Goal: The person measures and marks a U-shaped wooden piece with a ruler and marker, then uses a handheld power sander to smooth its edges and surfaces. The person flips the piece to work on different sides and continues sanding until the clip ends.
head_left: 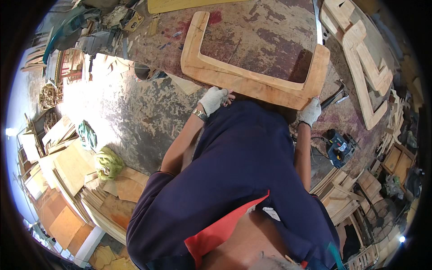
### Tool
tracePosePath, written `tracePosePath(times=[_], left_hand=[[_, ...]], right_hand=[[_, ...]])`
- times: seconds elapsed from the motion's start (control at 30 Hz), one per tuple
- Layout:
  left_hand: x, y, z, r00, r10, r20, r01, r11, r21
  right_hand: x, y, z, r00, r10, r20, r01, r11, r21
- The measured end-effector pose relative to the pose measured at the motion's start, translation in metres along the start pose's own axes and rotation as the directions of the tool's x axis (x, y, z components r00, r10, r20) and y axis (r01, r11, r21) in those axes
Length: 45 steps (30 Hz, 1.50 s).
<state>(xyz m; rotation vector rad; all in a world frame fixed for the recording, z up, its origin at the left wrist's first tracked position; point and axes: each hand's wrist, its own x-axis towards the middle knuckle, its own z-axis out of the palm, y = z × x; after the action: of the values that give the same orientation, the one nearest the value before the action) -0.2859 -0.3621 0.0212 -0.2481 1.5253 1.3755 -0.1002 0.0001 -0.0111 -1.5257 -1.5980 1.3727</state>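
Note:
A U-shaped wooden frame (252,83) of pale, smooth boards lies on a worn, stained worktable (252,36), its two arms pointing away from me. My left hand (215,100), in a white knit glove with bare fingertips, is curled at the frame's near edge, left of the middle. At the near right corner, my right hand (310,111), gloved the same way, grips the wood with its thumb against the edge. The undersides of both grips are hidden.
Right of the frame lie a dark-handled hand tool (333,95) and a blue power tool (339,147) with its cable. More shaped wooden frame pieces (360,58) rest at the far right. Stacked boards (105,207) fill the lower left. A yellow sheet (193,4) lies at the far edge.

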Motion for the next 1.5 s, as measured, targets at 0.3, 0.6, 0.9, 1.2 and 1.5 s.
tracePosePath(times=[0.3, 0.6, 0.9, 1.2, 1.5], left_hand=[[-0.014, 0.039, -0.085, 0.678, 0.66, -0.324, -0.007, 0.446, 0.895], [0.012, 0.033, -0.116, 0.803, 0.576, -0.151, -0.033, 0.295, 0.955], [0.01, 0.032, -0.12, 0.739, 0.658, -0.146, -0.097, 0.318, 0.943], [0.009, 0.033, -0.129, 0.708, 0.7, -0.093, -0.199, 0.324, 0.925], [0.013, 0.037, -0.14, 0.769, 0.632, -0.097, -0.126, 0.298, 0.946]], right_hand=[[0.029, 0.016, -0.026, 0.976, -0.194, 0.102, 0.216, 0.768, -0.603], [0.034, 0.021, -0.018, 0.952, -0.225, 0.209, 0.304, 0.789, -0.534], [0.031, 0.015, -0.013, 0.94, -0.267, 0.211, 0.34, 0.768, -0.543], [0.027, 0.02, -0.02, 0.946, -0.262, 0.192, 0.32, 0.846, -0.427], [0.021, 0.018, -0.026, 0.939, -0.261, 0.225, 0.333, 0.853, -0.401]])
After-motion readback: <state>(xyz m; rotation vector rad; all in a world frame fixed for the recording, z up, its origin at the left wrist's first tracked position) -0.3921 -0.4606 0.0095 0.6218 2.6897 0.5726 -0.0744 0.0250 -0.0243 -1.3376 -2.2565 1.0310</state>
